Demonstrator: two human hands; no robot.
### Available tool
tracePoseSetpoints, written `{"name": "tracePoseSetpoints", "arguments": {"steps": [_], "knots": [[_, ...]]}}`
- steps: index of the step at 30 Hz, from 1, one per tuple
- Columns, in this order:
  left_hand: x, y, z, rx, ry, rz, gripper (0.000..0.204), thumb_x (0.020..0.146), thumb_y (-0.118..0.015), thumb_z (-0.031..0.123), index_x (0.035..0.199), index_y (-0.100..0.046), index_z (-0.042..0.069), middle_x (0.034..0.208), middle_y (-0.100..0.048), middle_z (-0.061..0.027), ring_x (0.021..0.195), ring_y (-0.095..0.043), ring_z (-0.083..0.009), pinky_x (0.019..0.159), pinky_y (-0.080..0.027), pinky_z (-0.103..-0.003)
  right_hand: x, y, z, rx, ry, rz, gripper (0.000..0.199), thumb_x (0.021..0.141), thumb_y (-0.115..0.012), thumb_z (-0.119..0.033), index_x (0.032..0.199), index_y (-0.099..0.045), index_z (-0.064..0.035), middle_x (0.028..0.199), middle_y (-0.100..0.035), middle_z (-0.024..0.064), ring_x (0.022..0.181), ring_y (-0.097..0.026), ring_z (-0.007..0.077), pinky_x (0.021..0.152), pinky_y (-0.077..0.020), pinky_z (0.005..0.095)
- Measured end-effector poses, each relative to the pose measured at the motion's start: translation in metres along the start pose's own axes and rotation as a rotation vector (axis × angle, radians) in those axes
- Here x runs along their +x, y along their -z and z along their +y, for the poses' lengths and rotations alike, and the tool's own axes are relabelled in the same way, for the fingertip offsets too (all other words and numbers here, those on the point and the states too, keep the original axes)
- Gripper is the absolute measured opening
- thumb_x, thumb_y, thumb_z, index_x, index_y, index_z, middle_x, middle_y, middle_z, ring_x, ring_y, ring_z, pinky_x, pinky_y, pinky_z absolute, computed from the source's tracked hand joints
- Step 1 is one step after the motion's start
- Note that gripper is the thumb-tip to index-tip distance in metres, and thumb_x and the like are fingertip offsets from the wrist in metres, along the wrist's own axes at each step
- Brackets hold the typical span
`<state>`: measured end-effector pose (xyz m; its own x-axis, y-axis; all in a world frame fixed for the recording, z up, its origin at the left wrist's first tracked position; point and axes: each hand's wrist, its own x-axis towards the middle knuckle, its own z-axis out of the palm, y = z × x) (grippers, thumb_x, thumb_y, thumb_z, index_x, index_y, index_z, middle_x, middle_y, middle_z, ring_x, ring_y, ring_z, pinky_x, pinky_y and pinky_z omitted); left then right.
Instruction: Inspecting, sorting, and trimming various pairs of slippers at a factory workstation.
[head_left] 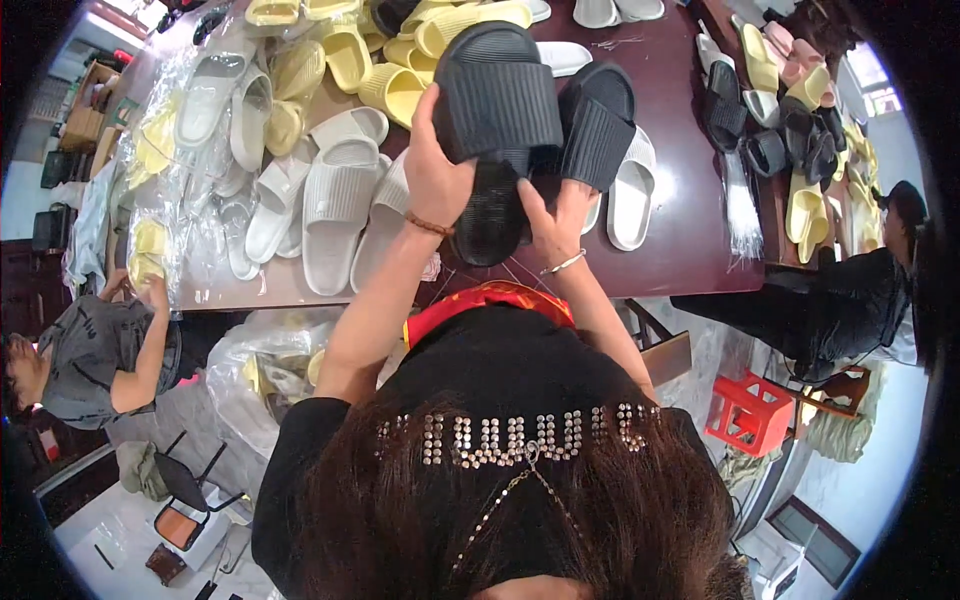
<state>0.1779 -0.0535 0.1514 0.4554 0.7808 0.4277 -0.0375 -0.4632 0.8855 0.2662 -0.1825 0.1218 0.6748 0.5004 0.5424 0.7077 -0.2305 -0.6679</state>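
Note:
My left hand (440, 170) grips a black ribbed slide sandal (500, 105) by its side, thumb along the strap's edge. The slide is held above the table, its toe end pointing away from me and its dark heel part toward me. A second black slide (598, 135) is in my right hand (560, 220); most of those fingers are hidden behind or inside it, and the thumb reaches toward the first slide. Just left of my left forearm lie several pale grey slides (335, 225). Another pale slide (630, 195) rests beside my right hand.
Yellow slides (390, 90) are heaped at the far left, beside clear plastic bags (205, 150). A bundle of thin clear strips (740, 220) hangs by the dark red table's (690, 215) right edge. Co-workers sit at left (100, 350) and right (850, 290). A red stool (750, 412) stands behind right.

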Motion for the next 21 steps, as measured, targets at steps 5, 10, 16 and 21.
{"name": "tracePoseSetpoints", "arguments": {"steps": [5, 10, 16, 21], "knots": [[-0.017, -0.012, 0.029, 0.276, -0.293, -0.084, 0.075, 0.062, -0.067, 0.006, 0.125, -0.026, -0.004, 0.121, -0.041, -0.0181, 0.103, -0.047, -0.0274, 0.087, -0.038, -0.034, 0.017, -0.004, 0.010, 0.451, -0.284, -0.026, 0.053, 0.077, -0.051, -0.029, 0.117, -0.039, 0.0019, 0.121, -0.040, 0.0181, 0.111, -0.038, 0.0306, 0.094, -0.0270, 0.0400], [-0.021, -0.015, 0.069, -0.322, -0.207, -0.348, 0.064, 0.068, -0.064, 0.007, 0.123, -0.032, -0.002, 0.114, -0.048, -0.0169, 0.092, -0.053, -0.0207, 0.082, -0.041, -0.031, 0.038, 0.017, 0.017, 1.444, -0.796, -0.176, 0.047, 0.084, -0.042, -0.033, 0.120, -0.039, -0.0021, 0.119, -0.044, 0.0135, 0.105, -0.046, 0.0262, 0.090, -0.0366, 0.0345], [-0.021, 0.007, 0.030, -0.110, 0.129, -0.181, 0.025, 0.074, -0.057, 0.003, 0.099, -0.057, 0.003, 0.088, -0.060, -0.0080, 0.069, -0.056, -0.0178, 0.064, -0.044, -0.026, 0.025, 0.030, 0.024, 1.544, -0.715, -0.122, 0.045, 0.086, -0.040, -0.030, 0.122, -0.037, -0.0024, 0.119, -0.044, 0.0136, 0.105, -0.047, 0.0259, 0.089, -0.0392, 0.0353], [-0.030, -0.003, 0.026, 0.159, -0.192, -0.260, 0.017, 0.070, -0.062, 0.008, 0.087, -0.059, 0.004, 0.081, -0.058, -0.0058, 0.066, -0.054, -0.0205, 0.059, -0.043, -0.029, 0.013, 0.036, 0.021, 1.660, -0.614, -0.103, 0.044, 0.088, -0.037, -0.028, 0.123, -0.036, -0.0027, 0.120, -0.044, 0.0137, 0.104, -0.047, 0.0255, 0.088, -0.0418, 0.0360]]}}
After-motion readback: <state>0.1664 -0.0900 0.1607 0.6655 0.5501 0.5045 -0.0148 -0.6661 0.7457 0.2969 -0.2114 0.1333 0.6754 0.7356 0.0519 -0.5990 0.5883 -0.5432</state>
